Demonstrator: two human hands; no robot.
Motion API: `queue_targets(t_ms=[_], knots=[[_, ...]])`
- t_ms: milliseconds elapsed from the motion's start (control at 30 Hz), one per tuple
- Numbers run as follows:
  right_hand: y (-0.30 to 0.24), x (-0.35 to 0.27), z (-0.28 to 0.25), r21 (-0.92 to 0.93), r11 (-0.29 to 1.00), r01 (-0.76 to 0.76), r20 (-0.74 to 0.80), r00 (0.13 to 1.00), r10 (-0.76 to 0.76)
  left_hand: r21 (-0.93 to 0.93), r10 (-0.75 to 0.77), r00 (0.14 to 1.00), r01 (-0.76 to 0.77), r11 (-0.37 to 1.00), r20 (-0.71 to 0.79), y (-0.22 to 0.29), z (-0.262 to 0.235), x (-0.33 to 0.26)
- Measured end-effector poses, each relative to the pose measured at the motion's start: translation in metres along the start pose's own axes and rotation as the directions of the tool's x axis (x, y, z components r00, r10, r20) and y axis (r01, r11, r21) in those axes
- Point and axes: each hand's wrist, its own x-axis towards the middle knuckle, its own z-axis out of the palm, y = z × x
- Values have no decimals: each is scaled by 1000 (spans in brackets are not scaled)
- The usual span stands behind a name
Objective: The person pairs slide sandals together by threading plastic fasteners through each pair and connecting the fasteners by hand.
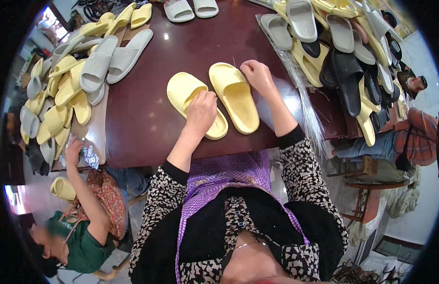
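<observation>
Yellow slippers, a pair, lie side by side in the middle of the dark brown desk (pixel 148 128): left slipper (pixel 193 102) and right slipper (pixel 234 96), both sole down, toes pointing away from the person, just beside each other, not clearly touching

Head view only. Left hand (pixel 200 111) rests on the heel half of the left slipper, fingers curled down over its inner edge, pressed together, more a press than a lift. Right hand (pixel 258 75) sits at the toe end of the right slipper, fingers bunched as if pinching something thin; a fine thread or tag pin seems to stick up just beside it, too small to be sure

Around: heap of yellow and grey slippers (pixel 70 80) on the desk's left side, mixed pile of grey, yellow and black slippers (pixel 342 57) on the right, clear plastic bags (pixel 304 94) along that pile's edge. A co-worker's hand (pixel 73 149) reaches onto the left corner from below; another seated person (pixel 408 137) at far right

Judgement on doing this well: keep the left slipper pinned flat so the pair stays aligned, work the right fingertips close to the strap, keep both slippers apart from the piles
</observation>
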Motion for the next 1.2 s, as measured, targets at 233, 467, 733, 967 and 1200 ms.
queue_targets(t_ms=[233,467,733,967,1200], knots=[[21,44,25,-261,929,-262,324,883,339,-10,3,1000,-3,1000,-4,-9,-2,-1],[29,65,46,-175,966,-190,376,894,244,-83,-20,998,14,996,-67,-12,-1,-3],[-15,76,68,9,1000,4,345,939,-7,-73,-32,995,24,997,-100,-17,-1,-9],[-72,74,111,153,985,79,613,774,-157,-70,-54,994,47,996,-98,-14,0,-8],[-95,74,127,5,990,139,782,616,-91,-51,-39,997,35,998,-68,-14,-5,-9]])
